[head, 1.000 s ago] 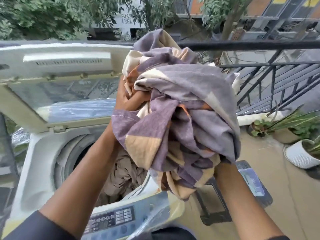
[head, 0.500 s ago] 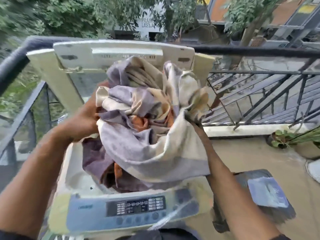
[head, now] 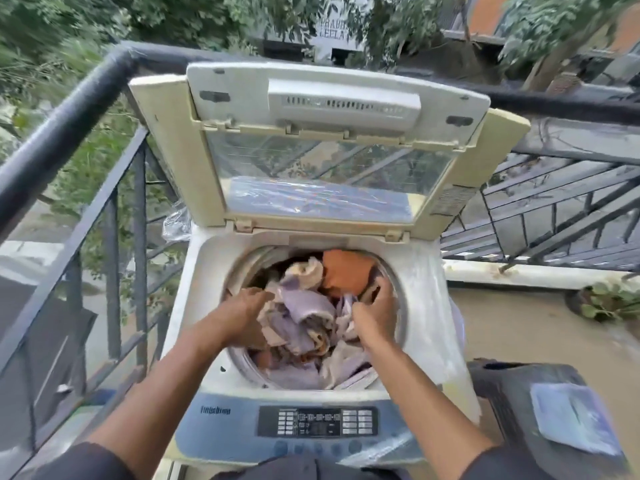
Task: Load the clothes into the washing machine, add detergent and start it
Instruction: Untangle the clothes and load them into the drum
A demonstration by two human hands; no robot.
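On the balcony, a dark metal railing (head: pixel 69 109) ran around the corner, with green trees behind it. Against this railing stood the top-loading washing machine (head: pixel 426 323), white and a little yellowed, and its lid (head: pixel 311 147) was folded up and open, so that the clear window in the lid faced the camera. Round and wide, the drum opening (head: pixel 239 271) was filled nearly to the rim with the clothes (head: pixel 304 306), a crumpled bundle of purple, cream and orange cloth; one orange piece lay at the far side of the drum. At the near edge of the machine was the blue control panel (head: pixel 317 426) with a dark display and rows of small buttons. To the right of the machine, low on the floor, stood a dark object (head: pixel 512 386) with a pale blue sheet on top; I could not tell what it was. A potted plant (head: pixel 602 301) stood further right, by the low wall. Both hands were inside the drum, apart from each other. The left hand (head: pixel 242 313) lay on the left side of the clothes with fingers fairly flat, pressing on the cloth. The right hand (head: pixel 375 310) was on the right side, and its fingers were curled into the cloth.
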